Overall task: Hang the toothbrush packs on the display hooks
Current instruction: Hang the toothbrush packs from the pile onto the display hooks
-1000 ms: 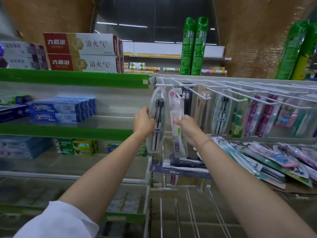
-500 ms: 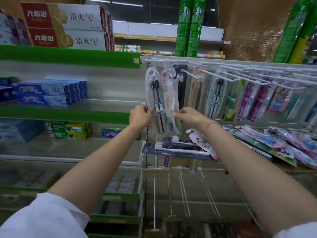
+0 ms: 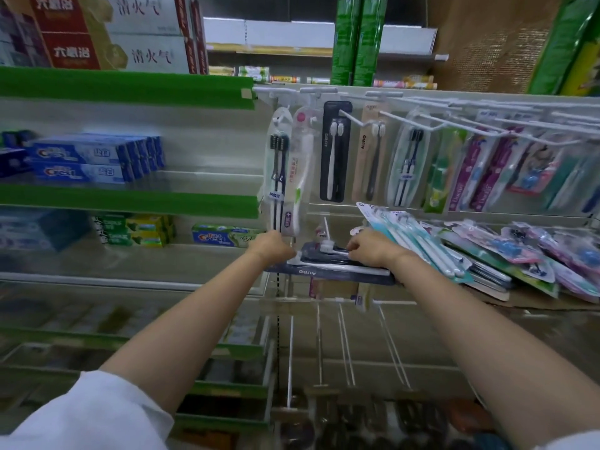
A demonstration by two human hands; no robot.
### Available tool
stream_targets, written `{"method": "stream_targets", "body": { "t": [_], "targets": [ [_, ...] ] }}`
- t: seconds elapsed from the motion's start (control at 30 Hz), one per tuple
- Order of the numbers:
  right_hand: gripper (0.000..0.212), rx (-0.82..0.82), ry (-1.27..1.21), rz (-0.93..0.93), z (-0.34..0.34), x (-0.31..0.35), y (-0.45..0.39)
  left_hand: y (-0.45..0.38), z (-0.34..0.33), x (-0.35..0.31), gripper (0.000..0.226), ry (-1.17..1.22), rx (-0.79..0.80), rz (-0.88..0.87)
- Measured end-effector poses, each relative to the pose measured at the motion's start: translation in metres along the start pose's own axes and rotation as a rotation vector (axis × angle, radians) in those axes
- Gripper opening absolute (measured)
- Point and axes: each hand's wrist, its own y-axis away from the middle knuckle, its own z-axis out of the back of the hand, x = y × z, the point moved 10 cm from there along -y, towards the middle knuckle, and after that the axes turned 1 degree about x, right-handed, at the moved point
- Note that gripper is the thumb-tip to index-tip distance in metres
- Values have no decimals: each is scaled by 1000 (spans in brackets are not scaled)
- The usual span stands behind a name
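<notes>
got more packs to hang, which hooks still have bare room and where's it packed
Free: the white hooks at upper right stick out bare at the front, packs only at the back; the lower wire hooks are empty. Crowded: the loose pack pile beside the right hand.

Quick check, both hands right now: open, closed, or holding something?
Left hand: fingers curled at the end of the dark toothbrush pack on the pile; appears to grip it.
Right hand: fingers curled on the same pack, gripping it.
</notes>
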Motion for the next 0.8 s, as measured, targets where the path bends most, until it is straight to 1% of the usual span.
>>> {"method": "stream_targets", "body": {
  "t": [0.07,0.13,0.17,0.3,0.4,0.47,0.53,0.6,0.67,0.73,0.8],
  "targets": [
    [38,38,73,-9,-8,-1,-4,1,-8,2,23,0,39,10],
    [48,77,139,-16,-15,-2,-9,1,-8,3,35,24,32,20],
    [52,88,155,-15,-18,-2,-10,2,-8,3,38,33,30,29],
    [66,110,72,10,-26,3,-12,2,-12,13,38,94,72,108],
    [73,47,45,40,-23,5,-15,-1,-15,19,41,175,64,149],
    [71,33,7,66,-24,5,-18,-2,-17,22,44,228,60,158],
    [67,45,2,84,-27,7,-18,-3,-18,21,51,197,57,139],
    [62,33,-27,98,-25,7,-17,-5,-17,20,60,67,29,137],
    [52,-35,-82,107,-15,5,-15,-3,-10,15,63,-77,-56,154],
    [42,-128,-92,103,0,-1,-12,4,2,4,56,-106,-166,158],
    [35,-216,-96,90,14,-11,-7,6,5,-12,40,-19,-219,95]
  ]
}}
